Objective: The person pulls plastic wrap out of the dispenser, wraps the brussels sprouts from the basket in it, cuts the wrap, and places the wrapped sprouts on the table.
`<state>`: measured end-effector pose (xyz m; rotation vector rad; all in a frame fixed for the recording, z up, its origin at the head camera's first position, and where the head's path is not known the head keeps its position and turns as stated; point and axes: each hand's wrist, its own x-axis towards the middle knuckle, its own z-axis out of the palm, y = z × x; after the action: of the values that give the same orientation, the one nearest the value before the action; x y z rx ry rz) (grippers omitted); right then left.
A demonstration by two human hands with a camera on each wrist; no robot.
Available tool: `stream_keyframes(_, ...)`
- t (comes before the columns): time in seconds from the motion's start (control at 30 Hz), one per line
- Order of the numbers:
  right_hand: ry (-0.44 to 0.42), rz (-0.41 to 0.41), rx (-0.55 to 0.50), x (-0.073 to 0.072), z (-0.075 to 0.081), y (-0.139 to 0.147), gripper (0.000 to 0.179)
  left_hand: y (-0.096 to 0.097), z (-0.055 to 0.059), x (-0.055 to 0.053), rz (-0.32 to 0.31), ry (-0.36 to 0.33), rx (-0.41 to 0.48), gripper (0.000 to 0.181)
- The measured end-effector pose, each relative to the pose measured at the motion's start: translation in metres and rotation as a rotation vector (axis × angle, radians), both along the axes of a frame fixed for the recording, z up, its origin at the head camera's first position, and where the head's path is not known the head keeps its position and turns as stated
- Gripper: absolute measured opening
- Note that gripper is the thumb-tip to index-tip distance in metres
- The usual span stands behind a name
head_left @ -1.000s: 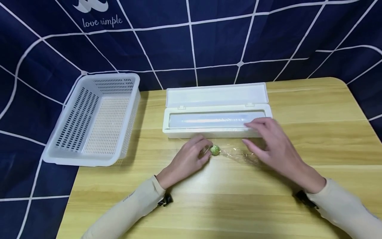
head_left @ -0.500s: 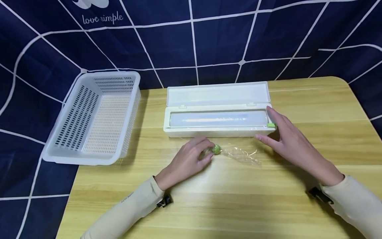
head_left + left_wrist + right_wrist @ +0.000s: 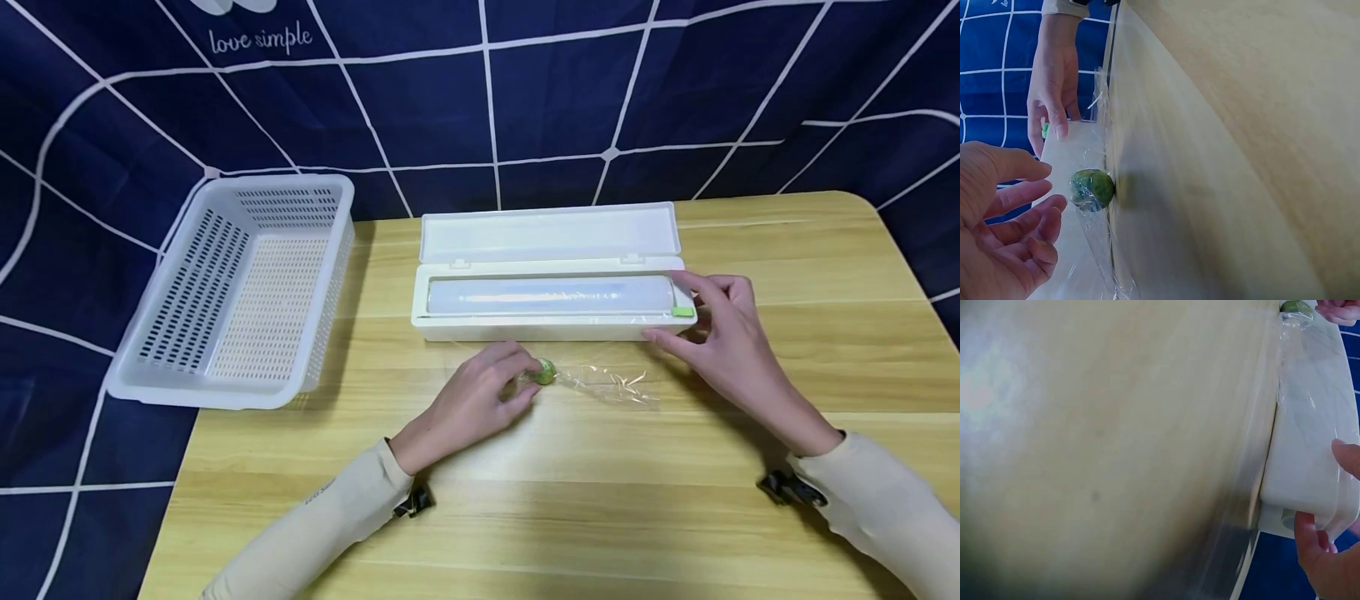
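Note:
My left hand [image 3: 480, 396] lies low over the table with loosely bent fingers. Just beyond its fingertips sits a small round green fruit or vegetable [image 3: 1092, 189], wrapped in clear cling film. In the left wrist view a gap shows between fingertips and wrapped ball. A crinkled tail of film [image 3: 611, 385] trails rightward from it. Behind stands a white cling film box [image 3: 555, 332], lid raised, with a roll [image 3: 551, 296] inside and a green slider [image 3: 682, 312] at its right end. My right hand [image 3: 716, 329] grips that end, thumb at the front wall.
A white slotted basket [image 3: 315, 333] stands on the left side of the wooden table [image 3: 570, 517]. A dark blue cloth with white lines [image 3: 555, 100] hangs behind the table and at its sides.
My right hand has moved from over the front of the box to its right end, and its fingers have curled round that end. The left hand stays nearly in place beside the wrapped ball.

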<state>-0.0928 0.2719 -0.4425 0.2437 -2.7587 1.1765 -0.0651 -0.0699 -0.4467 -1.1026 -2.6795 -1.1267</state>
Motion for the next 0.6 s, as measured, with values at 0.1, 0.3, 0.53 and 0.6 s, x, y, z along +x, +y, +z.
stream_keyframes(0.1, 0.02, 0.013, -0.003, 0.0, -0.002, 0.001, 0.079, 0.0, 0.001, 0.001, 0.002, -0.008, -0.006, 0.02)
stream_keyframes(0.3, 0.008, 0.008, -0.017, -0.001, -0.005, 0.005, 0.074, 0.001, 0.003, 0.0, -0.011, -0.012, 0.006, 0.02)
stream_keyframes(0.53, -0.004, 0.0, -0.04, -0.002, -0.006, 0.009, 0.074, 0.016, 0.016, -0.011, -0.055, 0.007, 0.023, 0.02)
stream_keyframes(0.6, -0.002, 0.001, -0.049, -0.003, -0.006, 0.009, 0.075, 0.023, 0.022, -0.015, -0.064, 0.016, 0.025, 0.02)
